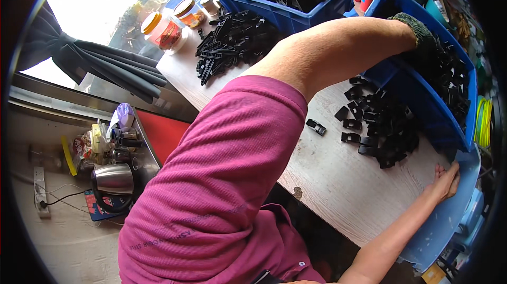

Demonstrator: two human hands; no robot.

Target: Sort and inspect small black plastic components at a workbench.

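Observation:
My left arm, in a magenta sleeve, stretches across to a blue plastic bin (430, 96) at the right. A dark green knitted glove covers my left hand (420, 38), which is down at the bin among black plastic parts (451, 81); its fingers are hidden. Bare-skinned, my right hand (448, 181) is closed on the upper edge of a light blue plastic piece (441, 226) beside the table. Between the arms, a loose pile of small black plastic clips (377, 125) lies on the pale table (327, 189). One single clip (316, 127) sits apart from it.
Another blue bin (311, 20), heaped with black parts, stands at the back, near a pile of long black pieces (235, 41). Lidded jars (161, 31) line the window side. A steel kettle (113, 179) and a power strip (41, 191) are at the left.

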